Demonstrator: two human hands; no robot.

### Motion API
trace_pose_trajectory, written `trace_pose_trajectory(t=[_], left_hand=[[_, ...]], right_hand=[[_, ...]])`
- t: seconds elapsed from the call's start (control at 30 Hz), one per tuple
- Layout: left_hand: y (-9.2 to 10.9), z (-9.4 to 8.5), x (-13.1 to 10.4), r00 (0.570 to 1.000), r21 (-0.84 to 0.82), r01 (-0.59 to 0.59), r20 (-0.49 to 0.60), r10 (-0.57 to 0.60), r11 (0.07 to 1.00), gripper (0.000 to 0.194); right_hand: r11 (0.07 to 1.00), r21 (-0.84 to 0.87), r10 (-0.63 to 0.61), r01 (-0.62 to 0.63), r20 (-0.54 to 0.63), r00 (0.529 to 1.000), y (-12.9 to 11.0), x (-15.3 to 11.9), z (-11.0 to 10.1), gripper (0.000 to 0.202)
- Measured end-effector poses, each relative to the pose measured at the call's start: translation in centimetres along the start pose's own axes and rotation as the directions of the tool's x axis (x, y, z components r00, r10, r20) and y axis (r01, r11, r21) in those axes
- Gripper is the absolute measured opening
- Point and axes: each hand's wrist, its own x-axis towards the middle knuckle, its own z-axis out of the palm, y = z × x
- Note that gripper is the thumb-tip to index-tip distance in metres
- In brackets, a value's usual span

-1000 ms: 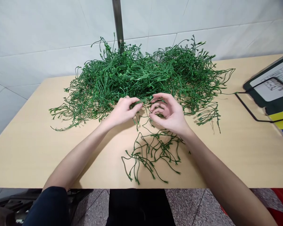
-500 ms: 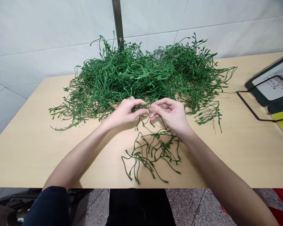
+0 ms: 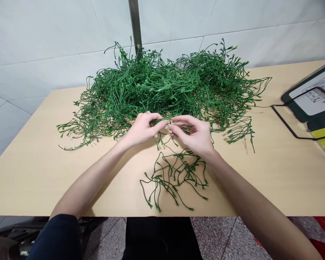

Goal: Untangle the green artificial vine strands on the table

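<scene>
Thin green stems with small forked tips, looking like artificial plant pieces, lie in a large tangled heap point(image 3: 157, 83) across the back of the table. At the heap's front edge, my left hand point(image 3: 144, 128) pinches a few green stems point(image 3: 166, 118) between thumb and forefinger. My right hand point(image 3: 196, 135) faces it from the right, with its fingers closed around stems at the same spot; its inner fingers are partly hidden. Closer to me, a small loose group of stems point(image 3: 176, 173) is spread on the tabletop below my hands.
The pale wooden table point(image 3: 43, 173) meets a tiled wall point(image 3: 56, 36), where a metal post point(image 3: 135, 29) stands behind the heap. At the right lies a dark bag-like item point(image 3: 311, 104) with a white label and black cord handle point(image 3: 284, 124). A few stems point(image 3: 241, 131) lie apart at the right.
My right hand has shifted slightly left, and its thumb has come nearer my left fingertips. My left hand has barely moved. The heap and the loose group look the same.
</scene>
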Motion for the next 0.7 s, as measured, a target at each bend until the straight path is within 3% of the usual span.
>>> trace_pose_trajectory(t=[0.1,0.27,0.37,0.43,0.53,0.63,0.7], left_hand=[[0.1,0.0,0.0,0.999,0.033,-0.033,-0.004,0.034,0.999,0.032],[0.4,-0.1,-0.1,0.995,-0.011,-0.077,0.063,0.077,0.997,0.030],[0.6,-0.2,-0.2,0.995,-0.042,-0.074,0.063,0.077,0.996,0.029],[0.6,-0.2,-0.2,0.997,-0.043,-0.051,0.062,0.053,0.998,0.031],[0.5,-0.2,0.0,0.998,-0.046,0.001,0.070,0.002,0.999,0.033],[0.4,-0.3,0.0,0.994,-0.078,0.037,0.108,-0.028,0.996,0.033],[0.5,-0.5,0.1,0.989,-0.103,0.053,0.144,-0.037,0.993,0.033]], right_hand=[[0.995,0.088,0.051,-0.051,0.010,0.999,0.4,0.0,0.1,0.017],[0.962,0.204,0.176,-0.181,0.044,0.983,-0.2,0.3,-0.1,0.024],[0.942,0.264,0.186,-0.206,0.098,0.978,-0.7,0.4,-0.4,0.027],[0.958,0.246,0.124,-0.149,0.113,0.986,-0.9,0.4,-0.6,0.027],[0.991,0.120,-0.076,0.060,0.142,0.987,-0.6,0.3,-0.7,0.037],[0.948,-0.069,-0.300,0.310,0.126,0.946,0.0,0.2,-0.6,0.016],[0.895,-0.202,-0.385,0.397,0.096,0.918,0.4,0.1,-0.5,0.009]])
